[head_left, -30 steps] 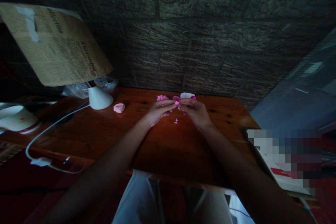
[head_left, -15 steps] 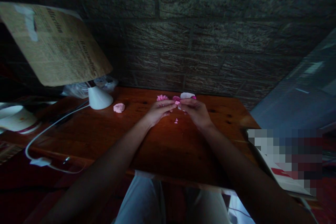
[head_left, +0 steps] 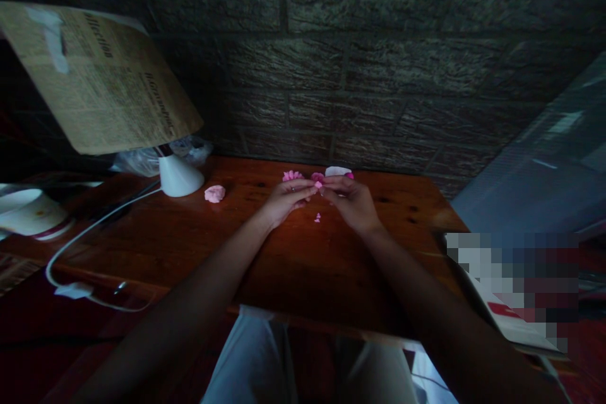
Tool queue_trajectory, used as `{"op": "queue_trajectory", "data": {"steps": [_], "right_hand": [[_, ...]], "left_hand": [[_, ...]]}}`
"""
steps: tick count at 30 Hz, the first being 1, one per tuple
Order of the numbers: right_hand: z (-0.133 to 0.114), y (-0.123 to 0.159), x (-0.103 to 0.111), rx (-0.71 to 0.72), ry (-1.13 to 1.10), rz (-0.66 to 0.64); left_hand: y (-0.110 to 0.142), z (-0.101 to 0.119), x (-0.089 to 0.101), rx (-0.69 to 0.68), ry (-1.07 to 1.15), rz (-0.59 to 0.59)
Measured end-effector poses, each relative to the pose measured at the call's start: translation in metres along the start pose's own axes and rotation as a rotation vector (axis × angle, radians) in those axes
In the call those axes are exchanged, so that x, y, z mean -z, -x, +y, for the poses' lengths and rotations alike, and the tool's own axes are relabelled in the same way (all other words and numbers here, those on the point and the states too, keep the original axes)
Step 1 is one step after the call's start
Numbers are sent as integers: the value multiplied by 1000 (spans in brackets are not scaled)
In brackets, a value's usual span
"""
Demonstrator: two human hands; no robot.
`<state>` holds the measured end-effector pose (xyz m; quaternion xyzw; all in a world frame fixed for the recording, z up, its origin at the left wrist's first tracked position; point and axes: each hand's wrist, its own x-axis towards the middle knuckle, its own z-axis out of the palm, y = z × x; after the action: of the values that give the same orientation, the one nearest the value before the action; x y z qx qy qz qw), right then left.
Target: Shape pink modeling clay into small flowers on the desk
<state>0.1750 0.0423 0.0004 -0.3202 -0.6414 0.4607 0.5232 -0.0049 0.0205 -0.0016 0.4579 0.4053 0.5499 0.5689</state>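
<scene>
My left hand (head_left: 288,197) and my right hand (head_left: 351,199) meet over the wooden table (head_left: 303,265), fingertips pinched around a small pink clay-like piece (head_left: 318,184). Both thumbs press at it from either side. Just beyond the left fingers lies a pink petalled flower shape (head_left: 292,175). A darker pink lump (head_left: 317,176) shows behind the fingertips. Past my right hand is a white flat piece (head_left: 338,171) with a magenta bit (head_left: 349,175) at its edge. Tiny pink scraps (head_left: 317,218) lie on the wood below the hands. Fine detail of the held piece is too small to make out.
A pale pink lump (head_left: 214,194) sits left of my hands, beside the white lamp base (head_left: 181,177). Its newspaper-print shade (head_left: 113,88) leans over the left side. A white cup (head_left: 31,211) stands far left. A dark brick wall (head_left: 312,63) rises behind the table.
Both hands stay in nearly the same place. The fingertips shift slightly around the pink piece, which turns a little between them.
</scene>
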Motion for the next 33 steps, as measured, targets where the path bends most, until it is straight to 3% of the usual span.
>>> {"op": "queue_trajectory", "data": {"steps": [16, 33], "right_hand": [[-2, 2, 1, 26, 78, -17], [-7, 4, -2, 25, 100, 37]], "left_hand": [[0, -3, -3, -139, -59, 40], [1, -2, -1, -85, -63, 27]]}}
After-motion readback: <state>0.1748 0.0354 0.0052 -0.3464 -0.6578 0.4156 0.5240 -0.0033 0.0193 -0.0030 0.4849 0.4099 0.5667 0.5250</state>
